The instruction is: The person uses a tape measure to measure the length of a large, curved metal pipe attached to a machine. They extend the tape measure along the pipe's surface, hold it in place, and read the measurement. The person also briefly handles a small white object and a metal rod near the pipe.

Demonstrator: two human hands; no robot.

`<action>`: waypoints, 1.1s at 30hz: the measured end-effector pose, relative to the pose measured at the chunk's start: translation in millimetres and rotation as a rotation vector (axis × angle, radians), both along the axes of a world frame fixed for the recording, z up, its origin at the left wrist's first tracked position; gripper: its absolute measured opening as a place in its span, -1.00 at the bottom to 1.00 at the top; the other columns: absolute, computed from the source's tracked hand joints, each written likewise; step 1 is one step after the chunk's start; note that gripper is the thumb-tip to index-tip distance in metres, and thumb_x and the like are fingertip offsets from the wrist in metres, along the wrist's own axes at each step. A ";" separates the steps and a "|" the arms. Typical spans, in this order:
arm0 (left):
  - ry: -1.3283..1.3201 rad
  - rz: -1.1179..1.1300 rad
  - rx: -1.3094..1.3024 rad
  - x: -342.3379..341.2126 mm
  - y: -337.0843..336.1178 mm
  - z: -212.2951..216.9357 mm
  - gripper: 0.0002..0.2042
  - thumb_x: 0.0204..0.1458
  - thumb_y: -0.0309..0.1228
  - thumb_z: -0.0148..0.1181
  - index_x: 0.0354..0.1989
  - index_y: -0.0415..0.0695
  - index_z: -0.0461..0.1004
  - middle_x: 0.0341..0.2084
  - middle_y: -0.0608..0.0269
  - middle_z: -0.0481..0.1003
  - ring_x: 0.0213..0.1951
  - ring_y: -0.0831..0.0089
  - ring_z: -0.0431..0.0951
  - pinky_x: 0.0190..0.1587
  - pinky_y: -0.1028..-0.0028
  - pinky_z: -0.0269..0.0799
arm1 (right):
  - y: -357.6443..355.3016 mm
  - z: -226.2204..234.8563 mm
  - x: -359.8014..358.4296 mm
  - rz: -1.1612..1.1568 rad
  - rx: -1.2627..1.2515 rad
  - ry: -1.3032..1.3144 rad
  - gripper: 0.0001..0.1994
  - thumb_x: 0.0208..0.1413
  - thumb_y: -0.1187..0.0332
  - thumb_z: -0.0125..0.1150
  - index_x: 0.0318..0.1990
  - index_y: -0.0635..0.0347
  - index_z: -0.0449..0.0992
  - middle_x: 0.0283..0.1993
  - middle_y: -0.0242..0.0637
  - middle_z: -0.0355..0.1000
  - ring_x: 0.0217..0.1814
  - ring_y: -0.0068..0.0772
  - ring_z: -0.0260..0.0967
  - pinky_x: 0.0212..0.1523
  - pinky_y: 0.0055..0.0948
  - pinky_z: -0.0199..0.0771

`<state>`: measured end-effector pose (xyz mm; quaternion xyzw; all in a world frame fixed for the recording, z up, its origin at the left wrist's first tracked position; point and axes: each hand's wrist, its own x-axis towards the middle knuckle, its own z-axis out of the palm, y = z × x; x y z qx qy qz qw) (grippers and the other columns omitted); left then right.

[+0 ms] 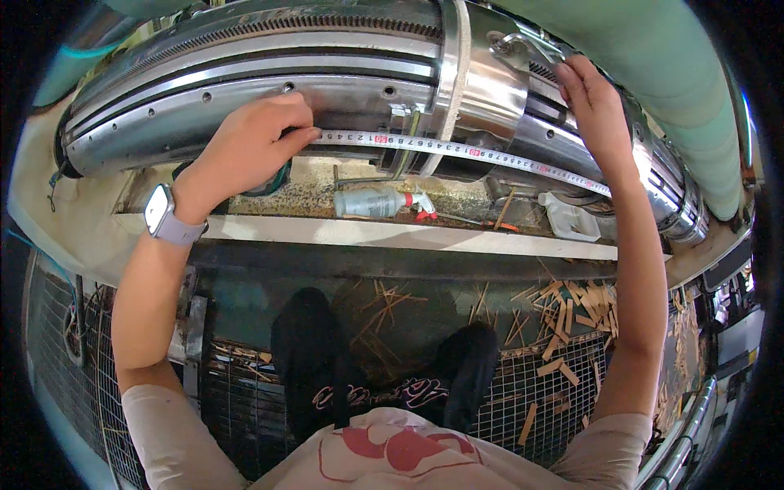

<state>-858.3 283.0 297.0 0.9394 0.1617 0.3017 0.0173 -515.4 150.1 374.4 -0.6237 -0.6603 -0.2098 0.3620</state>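
Fingers of the left hand [255, 139] were pinched, thumb against forefinger, on the left visible end of the measuring tape [490, 155]. Nearest to the body, wood strips [563, 310] were scattered at floor level. Beyond them ran the white rim [359, 233] of a trough, in which a spray bottle [363, 202] lay on its side. Above the trough, the tape was stretched rightward along the front of the steel cylinder [351, 90], in front of a pale band [457, 65], and was lost from view behind the right forearm [637, 269]. For good results, it was judged, a firm pinch, light even tension and a line parallel to the cylinder's axis were required; sag or twist was to be avoided, particularly at the band, where the tape could be lifted off the metal. The right hand [600, 106] was placed higher, its fingers curled at a bright metal fitting [523, 41]; whether it was gripped could not be determined. Farthest back, a green roller [637, 49] was seen.
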 end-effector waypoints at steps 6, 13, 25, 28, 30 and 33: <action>0.002 -0.026 -0.033 3.5 3.1 1.8 -0.81 -0.04 -0.46 0.06 -0.52 -0.31 0.21 -0.58 0.03 0.21 -0.45 0.07 0.24 -0.38 0.30 0.20 | -1.5 2.2 1.9 -0.034 -0.088 0.182 -0.65 0.19 0.16 -0.09 -0.48 0.30 0.28 -0.67 -0.29 0.17 -0.60 -0.44 0.05 -0.53 -0.43 0.12; 0.016 -0.065 -0.031 4.2 10.5 4.2 -0.79 -0.05 -0.46 0.06 -0.56 -0.29 0.18 -0.59 0.04 0.19 -0.47 0.09 0.23 -0.38 0.30 0.18 | -0.3 -1.0 -0.6 -0.040 -0.018 0.181 -0.67 0.18 0.19 -0.08 -0.45 0.32 0.30 -0.63 -0.24 0.25 -0.58 -0.37 0.13 -0.50 -0.40 0.18; 0.049 -0.033 -0.119 2.4 4.2 4.7 -0.83 -0.03 -0.49 0.05 -0.52 -0.31 0.23 -0.58 0.12 0.22 -0.46 0.23 0.26 -0.36 0.41 0.20 | -17.8 -6.4 24.6 0.211 -0.351 0.491 -0.72 0.22 0.12 -0.15 -0.40 0.11 0.28 -0.63 -0.60 0.06 -0.64 -0.77 -0.06 -0.67 -0.72 -0.08; 0.033 -0.055 -0.104 4.5 3.1 2.6 -0.83 -0.03 -0.49 0.05 -0.52 -0.31 0.21 -0.58 0.12 0.21 -0.48 0.25 0.25 -0.37 0.42 0.20 | -35.6 -5.1 39.3 0.241 -0.489 0.638 -0.71 0.22 0.09 -0.16 -0.42 0.07 0.26 -0.64 -0.62 -0.01 -0.67 -0.79 -0.16 -0.70 -0.71 -0.19; 0.027 -0.036 -0.087 6.1 3.9 4.6 -0.83 -0.05 -0.49 0.06 -0.53 -0.30 0.23 -0.58 0.09 0.23 -0.46 0.17 0.27 -0.38 0.36 0.21 | -37.1 -3.2 37.4 0.242 -0.489 0.668 -0.68 0.20 0.05 -0.15 -0.43 0.08 0.27 -0.65 -0.62 -0.02 -0.69 -0.78 -0.17 -0.72 -0.69 -0.19; -0.001 -0.066 -0.055 9.4 2.0 3.5 -0.84 -0.06 -0.48 0.07 -0.53 -0.27 0.22 -0.56 0.06 0.25 -0.45 0.07 0.29 -0.39 0.32 0.22 | -43.7 -9.4 36.2 0.182 -0.461 0.718 -0.67 0.18 0.03 -0.11 -0.41 0.10 0.30 -0.67 -0.59 0.04 -0.70 -0.74 -0.09 -0.74 -0.66 -0.11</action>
